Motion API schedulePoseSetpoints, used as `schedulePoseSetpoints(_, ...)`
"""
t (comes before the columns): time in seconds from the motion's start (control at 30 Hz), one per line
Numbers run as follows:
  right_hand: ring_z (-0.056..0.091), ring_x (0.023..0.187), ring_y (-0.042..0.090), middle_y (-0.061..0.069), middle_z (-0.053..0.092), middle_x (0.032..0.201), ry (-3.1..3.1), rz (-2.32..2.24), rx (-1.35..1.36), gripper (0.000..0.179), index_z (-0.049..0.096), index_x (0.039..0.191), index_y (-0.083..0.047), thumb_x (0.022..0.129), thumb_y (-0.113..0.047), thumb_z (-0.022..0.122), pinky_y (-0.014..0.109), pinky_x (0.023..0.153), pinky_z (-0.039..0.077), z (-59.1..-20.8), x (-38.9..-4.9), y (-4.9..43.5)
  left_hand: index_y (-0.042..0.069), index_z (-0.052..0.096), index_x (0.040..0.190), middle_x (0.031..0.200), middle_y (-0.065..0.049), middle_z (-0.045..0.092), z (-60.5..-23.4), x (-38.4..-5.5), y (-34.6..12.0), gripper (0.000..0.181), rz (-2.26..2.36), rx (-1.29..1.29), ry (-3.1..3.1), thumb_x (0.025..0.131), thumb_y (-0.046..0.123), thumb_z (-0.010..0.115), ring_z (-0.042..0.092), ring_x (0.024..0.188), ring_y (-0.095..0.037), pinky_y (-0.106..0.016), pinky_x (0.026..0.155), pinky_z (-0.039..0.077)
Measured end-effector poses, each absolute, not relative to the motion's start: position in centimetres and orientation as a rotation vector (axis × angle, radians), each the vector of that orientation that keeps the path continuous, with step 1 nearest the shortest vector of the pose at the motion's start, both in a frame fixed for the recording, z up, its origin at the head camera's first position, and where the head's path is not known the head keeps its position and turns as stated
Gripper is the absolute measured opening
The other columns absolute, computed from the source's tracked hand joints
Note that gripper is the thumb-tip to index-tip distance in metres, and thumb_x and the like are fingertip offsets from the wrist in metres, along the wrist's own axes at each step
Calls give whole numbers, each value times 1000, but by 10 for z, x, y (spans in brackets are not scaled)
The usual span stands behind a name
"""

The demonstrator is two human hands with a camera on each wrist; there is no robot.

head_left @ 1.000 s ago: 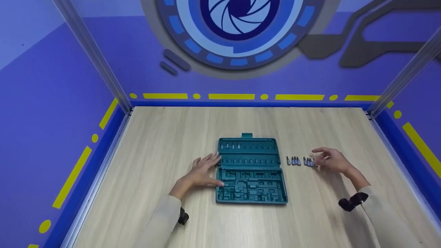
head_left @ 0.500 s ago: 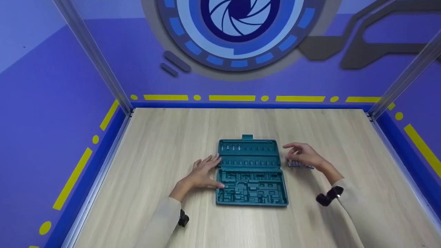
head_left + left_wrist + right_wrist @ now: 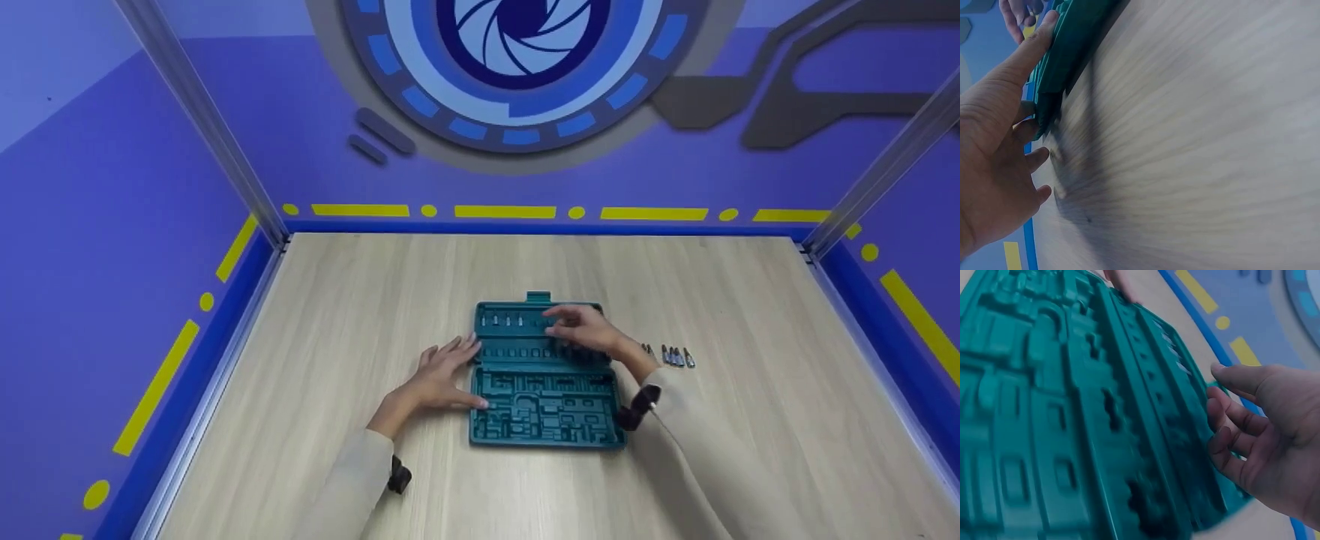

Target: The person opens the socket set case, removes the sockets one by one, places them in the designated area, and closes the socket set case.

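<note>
Two halves of a green plastic tool case [image 3: 547,442] lie open on the table, its moulded slots showing. Several small metal screwdriver bits [image 3: 508,319] stand in the left part of the lid's upper row. My left hand [image 3: 439,379] rests at the case's left edge, fingers spread and thumb over the lower half's rim. Over the lid's right part is my right hand [image 3: 589,330], fingers bent, fingertips beside the upper slot row. In the right wrist view its thumb [image 3: 1241,377] lies near the curled fingers; I cannot tell whether a bit is between them.
More loose bits [image 3: 677,356] lie on the wooden table [image 3: 360,300] right of the case, some hidden behind the right forearm. Blue and purple panels [image 3: 420,180] with metal posts enclose the table at the back and sides.
My right hand has moved left, from the rightmost loose bits past the leftmost ones to above the lid. My left hand stays at the case's left edge.
</note>
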State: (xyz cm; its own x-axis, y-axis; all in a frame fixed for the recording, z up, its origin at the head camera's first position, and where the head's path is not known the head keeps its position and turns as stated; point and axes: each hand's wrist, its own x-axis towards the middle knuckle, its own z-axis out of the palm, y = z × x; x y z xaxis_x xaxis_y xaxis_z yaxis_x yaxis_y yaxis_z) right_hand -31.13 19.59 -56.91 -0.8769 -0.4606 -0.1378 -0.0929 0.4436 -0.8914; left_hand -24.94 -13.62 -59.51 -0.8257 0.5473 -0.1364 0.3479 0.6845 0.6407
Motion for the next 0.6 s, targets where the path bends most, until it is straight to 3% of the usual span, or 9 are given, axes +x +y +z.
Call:
schedulePoseSetpoints(0.2, 63, 69, 14, 20, 70, 92, 2362, -1378, -399, 41, 57, 140, 3, 103, -15, 61, 26, 61, 54, -576, -321, 160, 15, 28, 163, 173, -4, 18, -595, -250, -137, 111, 875, 672, 2578, 77, 56, 85, 12, 161, -33, -64, 125, 4)
schedulePoseSetpoints(0.47, 58, 63, 12, 16, 70, 95, 2579, -1163, -336, 38, 60, 137, 2, 102, -12, 62, 25, 55, 48, -575, -328, 131, 15, 28, 163, 173, -5, 18, -595, -251, -137, 111, 879, 691, 2580, 77, 56, 85, 11, 160, -34, -65, 124, 5)
schedulePoseSetpoints(0.6, 60, 70, 15, 14, 70, 103, 2625, -1031, -233, 38, 61, 137, -3, 102, -16, 63, 29, 63, 50, -573, -329, 121, 14, 28, 163, 172, -6, 18, -597, -251, -136, 111, 886, 702, 2574, 77, 56, 85, 11, 160, -35, -66, 123, 5)
